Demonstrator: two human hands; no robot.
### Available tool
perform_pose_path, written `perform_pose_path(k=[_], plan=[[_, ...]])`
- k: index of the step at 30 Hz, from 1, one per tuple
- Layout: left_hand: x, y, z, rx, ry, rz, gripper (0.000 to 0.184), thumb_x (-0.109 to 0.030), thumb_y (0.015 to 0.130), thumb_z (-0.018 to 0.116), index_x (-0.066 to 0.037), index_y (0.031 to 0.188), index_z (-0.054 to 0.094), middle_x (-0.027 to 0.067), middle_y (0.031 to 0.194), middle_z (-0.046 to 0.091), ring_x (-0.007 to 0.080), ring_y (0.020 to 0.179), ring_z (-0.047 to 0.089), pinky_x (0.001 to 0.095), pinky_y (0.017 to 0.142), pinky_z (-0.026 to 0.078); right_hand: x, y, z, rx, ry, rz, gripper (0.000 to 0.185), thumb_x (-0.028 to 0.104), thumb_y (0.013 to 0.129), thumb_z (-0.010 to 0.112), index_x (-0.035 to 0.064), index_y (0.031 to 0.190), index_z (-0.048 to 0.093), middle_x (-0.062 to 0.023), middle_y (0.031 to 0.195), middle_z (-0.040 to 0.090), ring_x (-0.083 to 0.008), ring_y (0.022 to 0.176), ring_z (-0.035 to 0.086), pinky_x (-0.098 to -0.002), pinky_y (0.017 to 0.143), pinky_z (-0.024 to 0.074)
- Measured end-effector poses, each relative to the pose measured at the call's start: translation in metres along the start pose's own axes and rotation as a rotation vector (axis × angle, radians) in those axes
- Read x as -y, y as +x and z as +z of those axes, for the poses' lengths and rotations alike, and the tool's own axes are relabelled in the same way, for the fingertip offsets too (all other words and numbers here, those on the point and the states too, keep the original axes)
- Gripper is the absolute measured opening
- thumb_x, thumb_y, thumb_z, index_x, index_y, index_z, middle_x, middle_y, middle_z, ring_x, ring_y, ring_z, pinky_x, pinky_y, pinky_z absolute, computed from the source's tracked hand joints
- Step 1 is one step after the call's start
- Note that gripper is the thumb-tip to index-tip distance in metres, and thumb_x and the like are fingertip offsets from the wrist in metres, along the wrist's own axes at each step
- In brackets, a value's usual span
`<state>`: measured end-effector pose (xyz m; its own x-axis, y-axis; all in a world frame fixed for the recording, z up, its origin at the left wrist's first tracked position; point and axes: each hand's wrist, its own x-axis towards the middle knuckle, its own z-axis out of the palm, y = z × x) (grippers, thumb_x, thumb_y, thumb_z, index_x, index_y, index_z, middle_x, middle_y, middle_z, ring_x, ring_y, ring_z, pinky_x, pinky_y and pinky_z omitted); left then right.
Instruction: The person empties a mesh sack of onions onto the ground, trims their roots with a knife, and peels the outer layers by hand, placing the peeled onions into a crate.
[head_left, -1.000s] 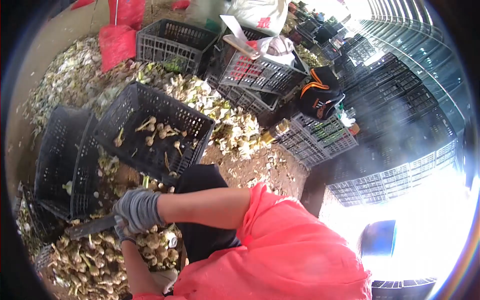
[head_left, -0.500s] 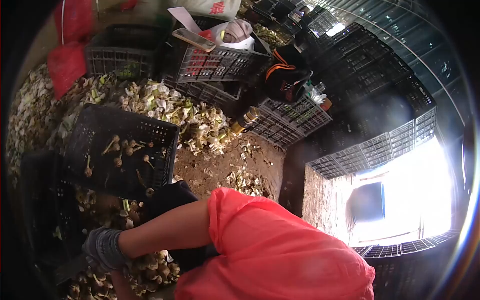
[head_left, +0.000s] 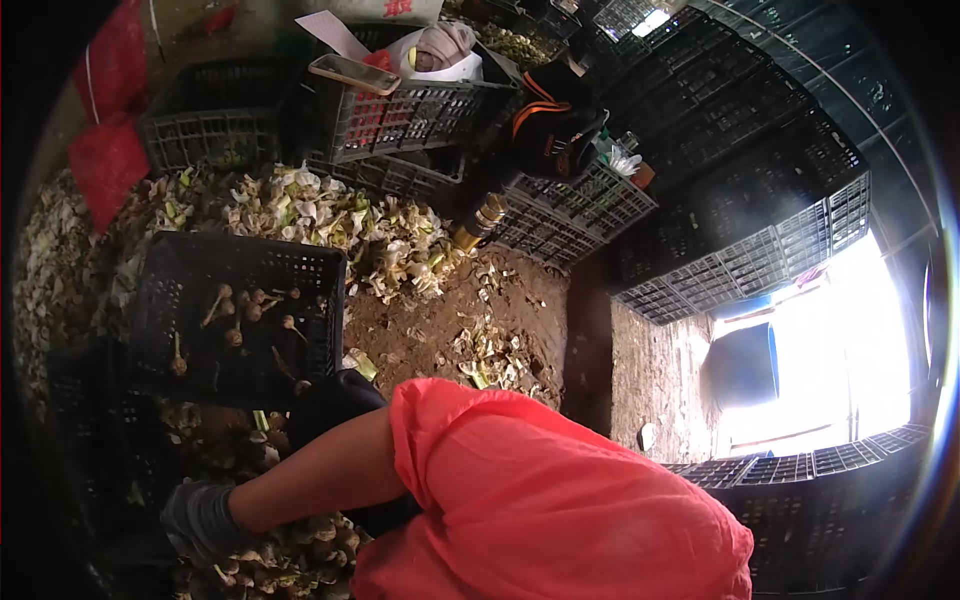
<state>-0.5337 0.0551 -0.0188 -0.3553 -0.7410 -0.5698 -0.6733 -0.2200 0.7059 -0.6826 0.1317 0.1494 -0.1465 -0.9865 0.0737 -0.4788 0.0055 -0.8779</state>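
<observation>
The right hand (head_left: 208, 520), covered by a grey glove, is seen at the lower left of the frame, beside a heap of garlic bulbs (head_left: 318, 548) near the bottom edge. Its fingers are lost in shadow, so whether they are spread or closed on anything cannot be told. The left hand cannot be made out, nor can its grip be told. Above the glove, a few stemmed bulbs (head_left: 253, 312) are scattered inside a black crate (head_left: 250, 262) at the left. Loose peelings (head_left: 325, 215) are strewn across the upper left. At the top centre, a phone (head_left: 353, 74) is rested on the edge of another crate (head_left: 432, 112), and stacked crates (head_left: 740, 180) are seen at the upper right.
</observation>
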Motion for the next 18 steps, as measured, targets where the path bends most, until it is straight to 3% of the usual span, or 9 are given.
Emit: perform_pose_path(k=[3, 9, 12, 18], plan=[[-0.004, -0.001, 0.002, 0.011, 0.043, 0.014, 0.037, -0.015, 0.082, 0.044, -0.004, 0.117, 0.038, 0.0079, 0.118, 0.040, 0.0200, 0.104, 0.041, 0.0323, 0.081, 0.038, 0.011, -0.003, -0.014, 0.157, -0.013, 0.094, 0.018, 0.020, 0.049, 0.068, 0.0133, 0.064, 0.061, -0.0065, 0.067, 0.060, -0.0251, 0.064, 0.058, -0.0329, 0.056, 0.0454], [-0.005, -0.004, -0.002, 0.018, 0.113, 0.025, 0.038, -0.015, 0.082, 0.044, -0.006, 0.119, 0.037, 0.0076, 0.120, 0.038, 0.0195, 0.106, 0.039, 0.0318, 0.083, 0.037, 0.000, 0.001, 0.002, 0.099, 0.077, 0.122, 0.019, 0.019, 0.051, 0.067, 0.0123, 0.068, 0.062, -0.0072, 0.066, 0.060, -0.0245, 0.062, 0.058, -0.0328, 0.055, 0.0453], [-0.006, -0.005, -0.003, 0.019, 0.150, 0.034, 0.038, -0.014, 0.082, 0.043, -0.006, 0.119, 0.037, 0.0075, 0.121, 0.038, 0.0193, 0.107, 0.038, 0.0316, 0.083, 0.037, -0.003, 0.002, 0.005, 0.100, 0.044, -0.010, 0.011, 0.015, 0.053, 0.059, 0.0095, 0.058, 0.051, -0.0048, 0.053, 0.052, -0.0209, 0.046, 0.050, -0.0333, 0.045, 0.0409], [-0.004, -0.008, -0.007, 0.013, 0.201, 0.036, 0.039, -0.014, 0.083, 0.043, -0.007, 0.120, 0.035, 0.0073, 0.123, 0.036, 0.0189, 0.110, 0.037, 0.0311, 0.085, 0.036, -0.009, 0.001, 0.014, 0.028, 0.080, -0.048, 0.011, 0.016, 0.053, 0.059, 0.0088, 0.059, 0.053, -0.0060, 0.054, 0.053, -0.0234, 0.048, 0.051, -0.0344, 0.046, 0.0418]])
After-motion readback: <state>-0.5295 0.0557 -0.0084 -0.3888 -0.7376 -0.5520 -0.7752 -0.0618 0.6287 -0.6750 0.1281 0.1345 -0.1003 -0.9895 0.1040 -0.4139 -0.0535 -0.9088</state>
